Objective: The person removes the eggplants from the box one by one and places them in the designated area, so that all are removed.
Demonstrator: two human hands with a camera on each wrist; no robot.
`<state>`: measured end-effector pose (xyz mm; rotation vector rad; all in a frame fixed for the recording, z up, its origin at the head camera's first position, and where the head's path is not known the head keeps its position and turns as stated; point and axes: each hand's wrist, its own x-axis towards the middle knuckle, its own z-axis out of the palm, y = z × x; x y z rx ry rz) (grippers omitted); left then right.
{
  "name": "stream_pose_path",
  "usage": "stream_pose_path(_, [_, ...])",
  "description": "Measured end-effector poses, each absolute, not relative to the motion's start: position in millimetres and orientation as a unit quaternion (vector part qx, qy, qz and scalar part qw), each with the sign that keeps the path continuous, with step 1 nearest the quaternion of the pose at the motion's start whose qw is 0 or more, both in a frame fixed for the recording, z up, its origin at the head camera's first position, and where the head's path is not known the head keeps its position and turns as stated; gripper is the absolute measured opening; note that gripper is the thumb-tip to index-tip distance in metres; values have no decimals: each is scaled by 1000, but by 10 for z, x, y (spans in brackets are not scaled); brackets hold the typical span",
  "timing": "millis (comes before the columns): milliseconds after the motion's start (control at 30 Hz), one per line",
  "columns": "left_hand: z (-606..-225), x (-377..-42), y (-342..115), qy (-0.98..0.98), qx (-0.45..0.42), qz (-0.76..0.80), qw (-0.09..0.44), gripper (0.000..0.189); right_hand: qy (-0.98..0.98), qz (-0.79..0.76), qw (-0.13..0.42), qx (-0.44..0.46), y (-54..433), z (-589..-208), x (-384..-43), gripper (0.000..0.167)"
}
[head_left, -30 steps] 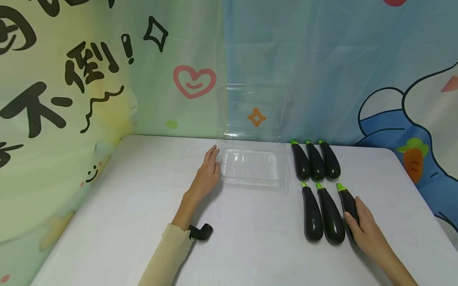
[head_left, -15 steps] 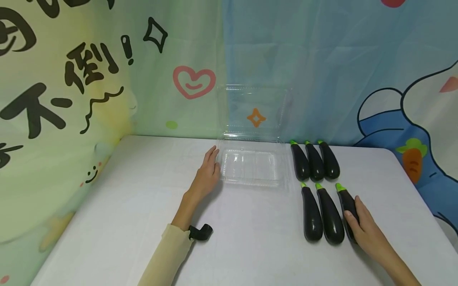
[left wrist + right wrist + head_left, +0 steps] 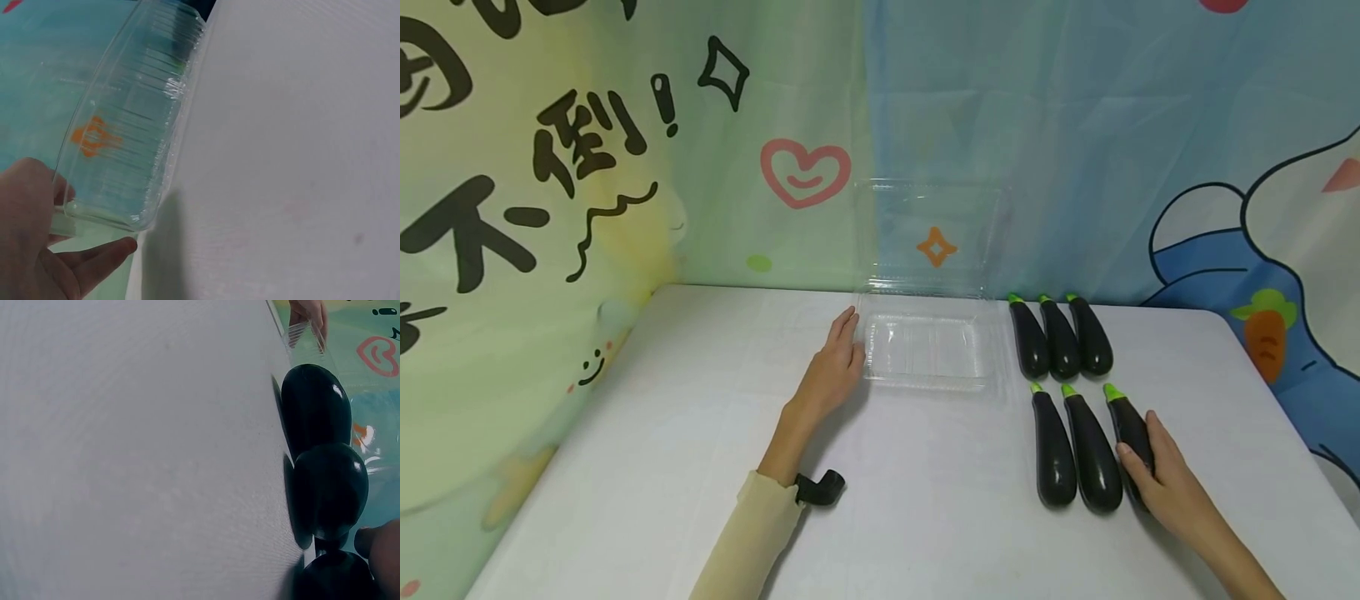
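Note:
My left hand (image 3: 831,371) rests against the left side of a clear plastic clamshell box (image 3: 932,385), its fingers fairly straight. The box's lid (image 3: 936,187) stands raised at the back; box and hand also show in the left wrist view. At the right, my right hand (image 3: 1168,483) holds a dark eggplant (image 3: 1126,421) with a green stem end, thumb on one side and fingers on the other. The palm hides the eggplant's lower end. Beside it lie two more eggplants, one in the middle (image 3: 1093,454) and one at the left (image 3: 1055,450).
Behind them, a back row holds three more eggplants (image 3: 1063,342), close to the box's right side. All lie on a white table (image 3: 940,500). A printed cloth backdrop (image 3: 1075,125) stands along the table's back and left edges.
My right thumb has shifted slightly to the left on the eggplant. The left hand, the box and the other eggplants stay where they were.

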<state>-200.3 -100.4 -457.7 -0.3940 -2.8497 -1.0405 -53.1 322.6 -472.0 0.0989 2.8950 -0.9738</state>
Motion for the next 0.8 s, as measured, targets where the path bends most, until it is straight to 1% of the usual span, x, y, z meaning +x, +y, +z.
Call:
stream_pose_path(133, [-4567, -2010, -1021, -932, -129, -336, 29, 53, 945, -323, 44, 34, 3224, -4712, -532, 80])
stream_pose_path(300, [-4555, -2014, -1028, -939, -131, -317, 12, 59, 945, -322, 40, 41, 3225, -4702, -529, 86])
stream_pose_path(600, [-4466, -1993, -1031, -954, -131, -268, 1, 66, 945, -310, 49, 87, 3228, -4659, -570, 90])
stream_pose_path(800, [-4375, -1976, -1081, -956, -126, -266, -6, 75, 956, -286, -1, 60, 3206, -4570, -657, 86])
